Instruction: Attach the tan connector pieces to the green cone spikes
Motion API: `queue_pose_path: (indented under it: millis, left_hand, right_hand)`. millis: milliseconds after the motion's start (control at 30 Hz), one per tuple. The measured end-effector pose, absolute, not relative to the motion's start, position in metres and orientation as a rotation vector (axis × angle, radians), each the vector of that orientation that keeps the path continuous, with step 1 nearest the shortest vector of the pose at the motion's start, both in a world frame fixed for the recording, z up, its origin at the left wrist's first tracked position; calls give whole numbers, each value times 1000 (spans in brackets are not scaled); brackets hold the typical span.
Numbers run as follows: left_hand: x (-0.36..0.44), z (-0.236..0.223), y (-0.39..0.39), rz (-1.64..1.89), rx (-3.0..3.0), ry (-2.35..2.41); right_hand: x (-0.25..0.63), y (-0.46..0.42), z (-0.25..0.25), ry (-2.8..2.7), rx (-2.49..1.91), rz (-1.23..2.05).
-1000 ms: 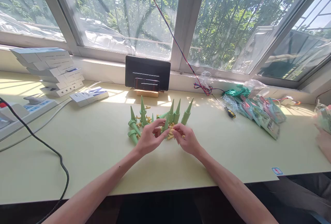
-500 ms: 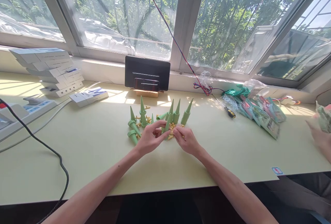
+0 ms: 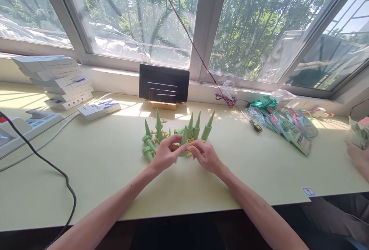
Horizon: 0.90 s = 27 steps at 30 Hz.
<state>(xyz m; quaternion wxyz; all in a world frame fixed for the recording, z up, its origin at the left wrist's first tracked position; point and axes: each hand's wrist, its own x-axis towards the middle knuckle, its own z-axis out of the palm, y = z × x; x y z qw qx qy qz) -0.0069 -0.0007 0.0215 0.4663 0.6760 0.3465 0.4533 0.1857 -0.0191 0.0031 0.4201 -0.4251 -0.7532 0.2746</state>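
Observation:
My left hand [image 3: 168, 154] is closed around a green plastic plant-watering spike [image 3: 183, 141], its pointed end up. Close on the right, my right hand [image 3: 206, 157] pinches a small yellow valve piece [image 3: 188, 148] against the side of that spike; the fingers partly cover it. Behind my hands several more green spikes [image 3: 207, 127] stand upright, and loose yellow valve pieces lie among them. To the left of my left hand, a green spike with a ribbed collar [image 3: 147, 152] lies tilted beside others fitted with yellow pieces.
A tablet [image 3: 164, 79] and a phone [image 3: 163, 96] lean on a stand by the window. White boxes [image 3: 57, 77] are stacked at left near a power strip [image 3: 43, 123]. Bagged parts [image 3: 288, 123] and a yellow-black tool [image 3: 256, 126] lie right. Another person's hand [image 3: 357, 155] holds a bag.
The spike in my left hand has shifted slightly left and stands more upright. My right fingertips have moved left toward it. The other person's hand at far right has moved slightly.

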Motion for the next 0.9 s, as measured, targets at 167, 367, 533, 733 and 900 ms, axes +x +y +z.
queue_pose_path:
  millis: [167,367,533,733,900]
  left_hand:
    - [-7,21,0,1105,1634,871]
    - [-7,25,-1,1004,1639,856]
    - [-10,27,0,901,1646,845]
    - [-12,27,1,873,1677,851]
    - [-13,21,2,896,1763,824]
  right_hand:
    - [186,-18,1,-1946,-1037,679]
    - [187,-18,1,-1954,-1036,667]
    - [187,-17,0,-1961,-1012,693]
    - [188,-16,-5,-1985,-983,650]
    - [189,-14,-7,-2009,-982,666]
